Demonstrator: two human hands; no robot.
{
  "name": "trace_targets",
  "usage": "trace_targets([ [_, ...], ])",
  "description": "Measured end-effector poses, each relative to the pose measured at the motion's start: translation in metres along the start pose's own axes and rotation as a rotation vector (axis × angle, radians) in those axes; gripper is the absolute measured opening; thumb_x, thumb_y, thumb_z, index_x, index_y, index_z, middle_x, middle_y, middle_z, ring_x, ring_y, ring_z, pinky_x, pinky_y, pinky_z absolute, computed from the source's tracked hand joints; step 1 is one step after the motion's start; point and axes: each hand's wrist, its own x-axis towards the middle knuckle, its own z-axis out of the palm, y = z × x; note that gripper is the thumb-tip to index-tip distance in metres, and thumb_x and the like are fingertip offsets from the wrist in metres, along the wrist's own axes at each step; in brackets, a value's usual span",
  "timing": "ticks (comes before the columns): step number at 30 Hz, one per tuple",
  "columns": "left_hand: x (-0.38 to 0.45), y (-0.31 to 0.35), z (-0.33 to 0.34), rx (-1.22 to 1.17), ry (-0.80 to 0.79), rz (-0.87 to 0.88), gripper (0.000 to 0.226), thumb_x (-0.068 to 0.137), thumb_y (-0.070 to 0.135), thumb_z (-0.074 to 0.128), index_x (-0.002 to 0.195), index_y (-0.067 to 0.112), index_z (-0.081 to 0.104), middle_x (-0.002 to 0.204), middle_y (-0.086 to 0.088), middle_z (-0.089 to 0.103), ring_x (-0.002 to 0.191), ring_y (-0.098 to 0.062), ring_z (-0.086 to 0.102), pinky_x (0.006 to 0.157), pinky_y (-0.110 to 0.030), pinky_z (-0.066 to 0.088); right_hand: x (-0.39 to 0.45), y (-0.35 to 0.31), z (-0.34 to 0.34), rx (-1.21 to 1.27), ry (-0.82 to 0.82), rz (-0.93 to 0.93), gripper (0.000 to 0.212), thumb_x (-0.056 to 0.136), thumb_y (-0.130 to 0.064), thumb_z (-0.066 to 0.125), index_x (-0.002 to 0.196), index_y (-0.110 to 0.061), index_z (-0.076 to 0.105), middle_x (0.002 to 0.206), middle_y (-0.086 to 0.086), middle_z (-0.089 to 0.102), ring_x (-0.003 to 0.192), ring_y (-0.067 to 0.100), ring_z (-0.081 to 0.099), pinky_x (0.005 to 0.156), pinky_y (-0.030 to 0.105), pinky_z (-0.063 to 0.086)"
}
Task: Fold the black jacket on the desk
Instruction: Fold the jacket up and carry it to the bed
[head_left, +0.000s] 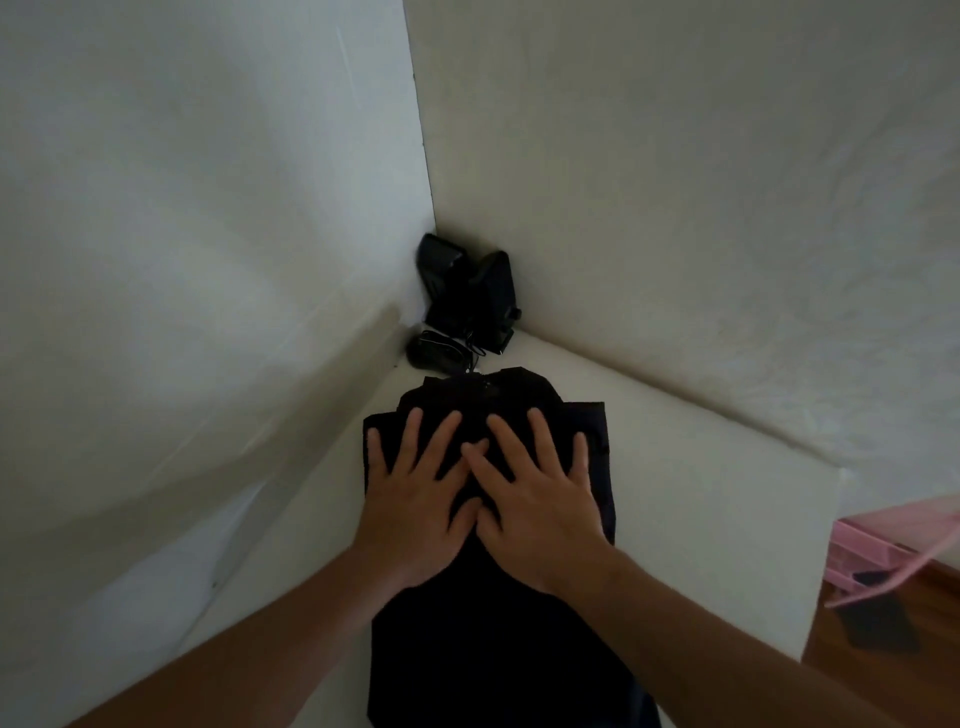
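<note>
The black jacket (483, 639) lies as a long narrow strip on the white desk (701, 493), running from the near edge toward the far corner. Its far end shows a folded collar part. My left hand (415, 499) rests flat on the jacket's far half, fingers spread, palm down. My right hand (540, 493) lies flat right beside it, also spread, its thumb touching my left thumb. Neither hand grips the cloth; both press on top of it.
Two black speakers (467, 291) and a black mouse (434, 356) with cables sit in the desk's far corner, just beyond the jacket. White walls close in on the left and back. The desk's right edge drops to a wooden floor with a pink object (893, 551).
</note>
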Motion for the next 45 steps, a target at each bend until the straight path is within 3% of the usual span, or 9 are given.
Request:
trace_targets([
  [10, 0.052, -0.02, 0.023, -0.12, -0.354, -0.094, 0.06, 0.101, 0.068, 0.017, 0.156, 0.06, -0.007, 0.171, 0.015, -0.02, 0.155, -0.024, -0.028, 0.121, -0.064, -0.017, 0.041, 0.043, 0.054, 0.005, -0.175, 0.129, 0.074, 0.094, -0.077, 0.016, 0.159, -0.05, -0.007, 0.171, -0.014, -0.015, 0.156, 0.027, -0.022, 0.117, 0.069, -0.013],
  [17, -0.029, 0.009, -0.007, -0.168, -0.095, -0.114, 0.079, 0.094, 0.068, 0.031, 0.164, 0.04, 0.005, 0.173, 0.003, -0.017, 0.157, -0.028, -0.023, 0.127, -0.058, -0.006, -0.012, 0.033, 0.004, 0.066, -0.14, 0.156, 0.082, 0.093, -0.075, 0.022, 0.162, -0.038, 0.0, 0.171, -0.008, -0.019, 0.155, 0.026, -0.025, 0.125, 0.06, -0.003],
  [27, -0.074, 0.01, 0.046, -0.047, -0.233, -0.054, 0.093, 0.084, 0.092, 0.026, 0.162, 0.047, 0.003, 0.174, 0.003, -0.012, 0.158, -0.032, -0.016, 0.12, -0.073, 0.001, -0.074, 0.016, 0.069, 0.076, -0.212, 0.231, 0.083, 0.089, -0.078, 0.031, 0.16, -0.049, -0.002, 0.171, -0.008, -0.018, 0.158, 0.033, -0.014, 0.12, 0.071, 0.006],
  [30, -0.07, -0.004, 0.033, -0.07, -0.135, -0.036, 0.079, 0.091, 0.083, 0.032, 0.16, 0.047, 0.018, 0.172, -0.002, 0.011, 0.156, -0.036, 0.014, 0.12, -0.068, 0.017, -0.072, 0.02, 0.062, 0.127, -0.208, 0.198, 0.075, 0.091, -0.076, 0.031, 0.158, -0.052, 0.007, 0.171, -0.014, -0.012, 0.158, 0.025, -0.014, 0.121, 0.066, 0.003],
  [33, -0.064, -0.03, 0.023, -0.344, 0.047, -0.427, 0.082, 0.09, 0.07, 0.057, 0.158, 0.038, 0.025, 0.157, -0.012, 0.028, 0.143, -0.035, 0.032, 0.115, -0.055, 0.038, -0.075, 0.04, 0.037, 0.27, 0.169, 0.38, 0.057, 0.091, -0.065, 0.045, 0.139, -0.036, 0.058, 0.157, -0.011, 0.043, 0.15, 0.021, 0.034, 0.12, 0.058, 0.029],
  [36, -0.056, -0.038, 0.015, -0.965, 0.01, -0.949, 0.101, 0.086, 0.061, 0.071, 0.163, 0.03, 0.013, 0.151, -0.013, 0.042, 0.132, -0.031, 0.048, 0.11, -0.045, 0.041, -0.075, 0.072, 0.029, 0.463, 0.238, 0.695, 0.068, 0.09, -0.064, 0.054, 0.145, -0.026, 0.051, 0.15, 0.002, 0.048, 0.135, 0.027, 0.049, 0.111, 0.052, 0.044],
  [38, -0.055, -0.034, 0.008, -1.22, 0.042, -1.026, 0.095, 0.091, 0.055, 0.07, 0.163, 0.023, 0.018, 0.128, -0.004, 0.058, 0.113, -0.023, 0.057, 0.098, -0.036, 0.044, -0.073, 0.082, 0.03, 0.676, 0.101, 0.794, 0.082, 0.087, -0.07, 0.055, 0.155, -0.029, 0.035, 0.152, 0.004, 0.044, 0.124, 0.026, 0.056, 0.107, 0.051, 0.049],
  [41, -0.06, -0.02, 0.006, -1.176, 0.037, -1.051, 0.081, 0.091, 0.057, 0.069, 0.154, 0.015, 0.039, 0.126, -0.003, 0.062, 0.101, -0.018, 0.06, 0.09, -0.032, 0.049, -0.069, 0.078, 0.029, 0.818, 0.057, 0.807, 0.087, 0.086, -0.067, 0.061, 0.158, -0.029, 0.03, 0.135, -0.001, 0.057, 0.108, 0.02, 0.064, 0.099, 0.046, 0.054],
  [45, -0.07, 0.002, 0.019, -1.087, -0.023, -0.972, 0.077, 0.077, 0.071, 0.073, 0.133, 0.02, 0.062, 0.11, 0.007, 0.072, 0.092, -0.012, 0.07, 0.081, -0.029, 0.056, -0.065, 0.061, 0.03, 0.88, 0.005, 0.796, 0.068, 0.078, -0.064, 0.072, 0.136, -0.034, 0.054, 0.114, -0.01, 0.068, 0.106, 0.02, 0.067, 0.095, 0.039, 0.056],
])
